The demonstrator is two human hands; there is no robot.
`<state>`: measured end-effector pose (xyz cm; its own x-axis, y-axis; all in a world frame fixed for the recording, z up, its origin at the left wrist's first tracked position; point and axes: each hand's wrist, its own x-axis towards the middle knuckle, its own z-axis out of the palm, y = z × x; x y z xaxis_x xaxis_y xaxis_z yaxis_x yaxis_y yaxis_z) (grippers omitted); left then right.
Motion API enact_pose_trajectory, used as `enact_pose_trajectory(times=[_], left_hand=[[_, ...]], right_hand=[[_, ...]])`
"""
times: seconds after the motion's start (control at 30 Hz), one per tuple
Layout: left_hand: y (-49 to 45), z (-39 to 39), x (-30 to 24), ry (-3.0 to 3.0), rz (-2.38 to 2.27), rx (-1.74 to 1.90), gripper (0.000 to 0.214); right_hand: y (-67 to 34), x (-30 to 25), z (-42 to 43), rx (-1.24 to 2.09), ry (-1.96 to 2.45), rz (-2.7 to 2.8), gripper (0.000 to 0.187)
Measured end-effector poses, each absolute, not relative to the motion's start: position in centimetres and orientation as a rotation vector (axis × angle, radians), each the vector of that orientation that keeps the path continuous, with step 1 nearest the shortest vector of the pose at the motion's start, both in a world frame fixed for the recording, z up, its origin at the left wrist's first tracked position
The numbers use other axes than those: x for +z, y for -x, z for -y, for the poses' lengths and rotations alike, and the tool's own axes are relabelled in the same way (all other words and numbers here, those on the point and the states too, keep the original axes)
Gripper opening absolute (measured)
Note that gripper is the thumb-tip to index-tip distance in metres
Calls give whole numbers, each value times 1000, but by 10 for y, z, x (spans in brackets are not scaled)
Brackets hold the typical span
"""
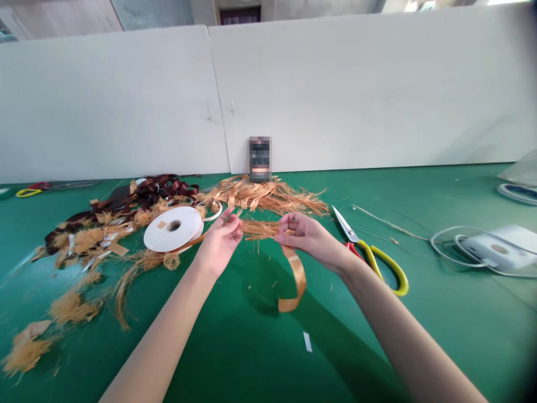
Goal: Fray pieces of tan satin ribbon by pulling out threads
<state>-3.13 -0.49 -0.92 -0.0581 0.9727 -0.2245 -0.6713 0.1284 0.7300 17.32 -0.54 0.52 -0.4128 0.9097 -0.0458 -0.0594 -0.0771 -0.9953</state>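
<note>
My left hand point(220, 240) is closed in a pinch at the left end of an orange-brown satin ribbon, whose short tip seems to stick up above the fingers. My right hand point(308, 238) pinches the same ribbon point(297, 277) farther right; its loose end hangs down and curls toward the table. Between the two hands lie frayed orange strands point(262, 228); whether they belong to the held ribbon I cannot tell. Just left of my left hand lies a white ribbon spool point(161, 232). Scissors with yellow and red handles point(369, 254) rest beside my right forearm, blades apart.
A heap of frayed strands point(268, 196) lies behind my hands, below a small dark box-like object point(260, 159). Dark brown ribbons point(155, 193) and orange scraps spread to the left. A white device with a cable point(503, 246) sits right; white panels point(335, 95) stand behind.
</note>
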Motion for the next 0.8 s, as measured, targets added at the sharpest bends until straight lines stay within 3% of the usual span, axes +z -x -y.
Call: enact_pose_trajectory(times=[0.17,0.3,0.47,0.8], left_hand=[[43,1,-7,-1122,-1436,1595,17],[29,7,15,-1327,-1159,1423,19],[6,9,35,-1148,-770,1033,23],[-9,15,30,-774,-741,946,19]], right_hand=[[-181,33,-9,1521,984,1720,28],[-179,51,-12,1528,948,1788,25],[-177,66,-12,1438,891,1776,25],[-185,75,-6,1150,1074,1724,35]])
